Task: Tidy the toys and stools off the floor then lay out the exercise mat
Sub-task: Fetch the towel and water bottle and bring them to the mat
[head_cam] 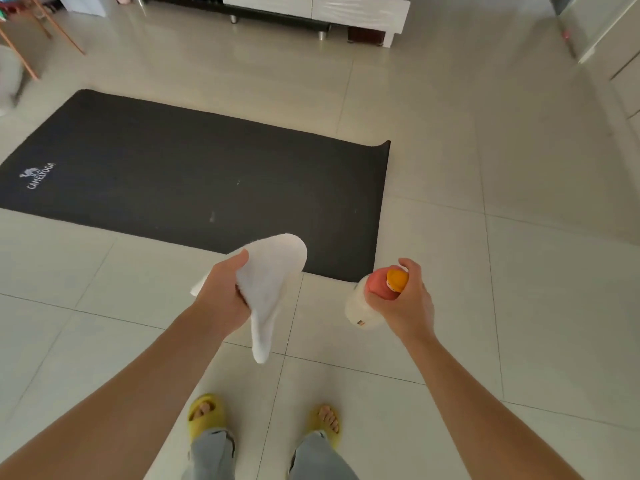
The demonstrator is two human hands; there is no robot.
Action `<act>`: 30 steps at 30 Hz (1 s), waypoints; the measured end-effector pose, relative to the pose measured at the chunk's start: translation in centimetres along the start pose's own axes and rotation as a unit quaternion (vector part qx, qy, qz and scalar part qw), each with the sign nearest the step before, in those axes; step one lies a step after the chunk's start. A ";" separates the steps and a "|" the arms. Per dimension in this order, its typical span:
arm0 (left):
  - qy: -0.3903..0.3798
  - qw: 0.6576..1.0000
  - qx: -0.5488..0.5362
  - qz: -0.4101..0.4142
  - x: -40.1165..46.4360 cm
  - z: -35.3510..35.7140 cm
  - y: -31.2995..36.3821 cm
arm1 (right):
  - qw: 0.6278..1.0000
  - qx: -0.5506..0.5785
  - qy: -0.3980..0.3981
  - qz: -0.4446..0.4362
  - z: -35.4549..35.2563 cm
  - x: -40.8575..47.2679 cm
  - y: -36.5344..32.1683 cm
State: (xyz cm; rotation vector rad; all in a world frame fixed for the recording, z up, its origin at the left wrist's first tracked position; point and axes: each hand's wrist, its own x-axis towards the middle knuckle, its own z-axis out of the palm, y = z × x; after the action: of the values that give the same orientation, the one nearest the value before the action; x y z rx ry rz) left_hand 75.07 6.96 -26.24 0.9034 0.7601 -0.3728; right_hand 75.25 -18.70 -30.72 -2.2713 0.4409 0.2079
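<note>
A black exercise mat (pixel 180 174) lies unrolled flat on the tiled floor, its right end slightly curled up. My left hand (pixel 221 296) grips a white cloth (pixel 270 289) that hangs down from it, just in front of the mat's near edge. My right hand (pixel 405 303) holds a white spray bottle (pixel 360 306) by its pink and orange top, over the tiles off the mat's near right corner. No toys or stools lie on the floor near me.
A white and black low cabinet (pixel 311 12) runs along the far wall. Wooden chair legs (pixel 31 53) stand at the far left. White cupboards (pixel 616 53) line the right side. My feet in yellow slippers (pixel 206 414) stand on the tiles.
</note>
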 end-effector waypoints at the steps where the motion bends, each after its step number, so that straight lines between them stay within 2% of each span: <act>1: -0.001 1.000 -0.002 -0.002 1.8 -0.2 -0.4 | 1.000 0.002 0.008 0.006 1.1 0.9 0.6; 5: -0.032 0.999 0.032 0.002 11.6 -2.3 -4.2 | 0.998 0.011 0.045 0.040 8.3 5.1 6.4; 9: -0.094 0.992 0.079 -0.002 20.0 -4.7 -8.2 | 0.995 0.022 0.070 0.069 14.8 8.6 12.5; 16: -0.119 0.989 0.086 0.013 33.8 -9.6 -15.2 | 0.996 -0.001 0.077 0.051 25.5 15.5 22.7; 20: -0.150 0.983 0.097 0.029 38.1 -11.2 -17.6 | 0.996 -0.013 0.089 0.027 28.8 18.3 25.9; 25: -0.174 0.975 0.133 0.047 40.1 -11.6 -18.5 | 0.995 -0.035 0.093 0.003 29.7 19.6 26.7; 30: -0.172 0.974 0.136 0.059 39.5 -11.7 -17.6 | 0.992 0.008 0.121 0.040 30.2 19.4 26.9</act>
State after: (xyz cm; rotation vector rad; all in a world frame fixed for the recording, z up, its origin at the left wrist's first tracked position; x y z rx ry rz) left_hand 86.74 6.91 -69.47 1.0998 0.3391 -0.5213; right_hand 82.74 -17.82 -74.92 -2.2745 0.6572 -0.0313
